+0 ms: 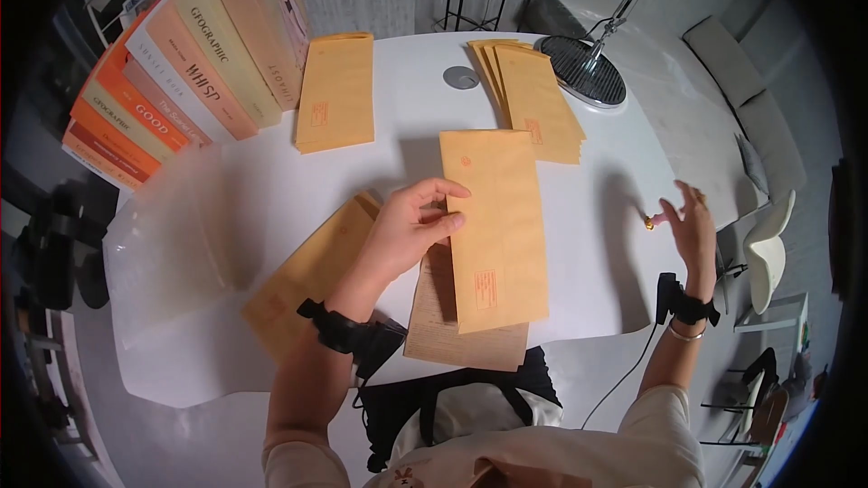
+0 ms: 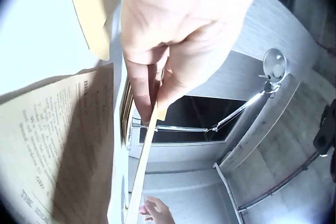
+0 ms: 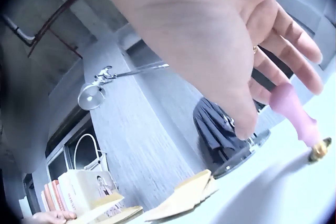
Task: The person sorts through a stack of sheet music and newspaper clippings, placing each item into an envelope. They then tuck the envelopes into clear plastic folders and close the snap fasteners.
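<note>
My left hand (image 1: 418, 221) pinches the left edge of a tan paper envelope (image 1: 499, 226) with red printed marks. In the left wrist view, thumb and fingers close on the envelope's thin edge (image 2: 140, 174). Below it lies a brown printed sheet (image 1: 466, 351), partly covered. At the table's right side, my right hand (image 1: 694, 230) has its fingers spread, with nothing gripped. Beside those fingers is a seal stamp (image 3: 294, 111) with a pink handle and a gold head, its head low by the tabletop in the right wrist view.
Another envelope (image 1: 294, 262) lies under my left forearm. Stacks of envelopes sit at the back left (image 1: 336, 95) and back right (image 1: 542, 99), near a lamp base (image 1: 583, 68). Upright books (image 1: 194, 63) and a translucent sheet (image 1: 172, 253) are at the left.
</note>
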Demonstrator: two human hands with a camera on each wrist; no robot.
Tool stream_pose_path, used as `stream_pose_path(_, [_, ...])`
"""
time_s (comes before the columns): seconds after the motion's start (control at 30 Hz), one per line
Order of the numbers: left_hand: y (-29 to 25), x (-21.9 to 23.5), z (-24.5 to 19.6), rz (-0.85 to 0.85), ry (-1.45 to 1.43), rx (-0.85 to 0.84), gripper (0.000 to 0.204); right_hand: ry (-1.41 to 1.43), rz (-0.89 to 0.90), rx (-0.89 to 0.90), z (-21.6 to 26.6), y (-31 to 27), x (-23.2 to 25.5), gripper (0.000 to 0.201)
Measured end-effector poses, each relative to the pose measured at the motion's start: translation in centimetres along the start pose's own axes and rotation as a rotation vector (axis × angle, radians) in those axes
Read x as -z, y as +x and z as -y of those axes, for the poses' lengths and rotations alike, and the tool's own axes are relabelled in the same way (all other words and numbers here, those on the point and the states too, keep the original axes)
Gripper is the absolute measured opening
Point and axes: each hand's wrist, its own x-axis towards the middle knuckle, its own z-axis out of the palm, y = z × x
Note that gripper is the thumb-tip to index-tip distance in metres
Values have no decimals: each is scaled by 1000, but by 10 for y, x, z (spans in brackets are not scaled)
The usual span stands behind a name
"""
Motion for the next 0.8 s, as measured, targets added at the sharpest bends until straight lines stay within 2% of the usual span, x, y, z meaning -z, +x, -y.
stream_pose_path(0.1, [-1,-3,-3,-50,-47,-58,22,325,-6,-61,44,9,32,27])
stream_pose_path(0.13, [-1,-4,-2,-69,-55,-81,22,549,152,-144,65,10,34,26])
stream_pose_path(0.17, [-1,-4,-1,-87,-62,-105,22,812,276,-20,86,8,33,28])
stream_pose_path(0.23, [-1,-5,0,-112,-73,-142,22,1166,729,53,125,4,21,40])
stream_pose_path(0.27, [-2,-6,0,-120,-76,-157,23,1251,933,-8,146,4,18,43])
stream_pose_path(0.3, [-2,-5,-1,-130,-77,-173,24,1179,979,83,160,8,10,41])
stream_pose_path(0.37, [-2,-5,-3,-188,-104,-228,27,1390,853,119,174,12,-9,39])
stream_pose_path(0.5, [-4,-5,-13,-267,-161,-267,32,1505,670,-32,159,63,-25,34])
stream_pose_path(0.57, [-3,-4,-10,-244,-140,-252,30,1617,603,-137,150,92,-37,33])
stream_pose_path(0.6, [-2,-3,-6,-232,-102,-255,30,1617,598,-112,145,105,-41,34])
stream_pose_path(0.63, [-2,-3,-4,-220,-65,-256,30,1470,473,-121,144,112,-43,34])
stream_pose_path(0.7, [-3,-4,-7,-231,-17,-241,28,824,461,-145,125,127,-58,31])
stream_pose_path(0.8, [-4,0,-8,-261,21,-237,27,368,97,60,111,101,-76,27])
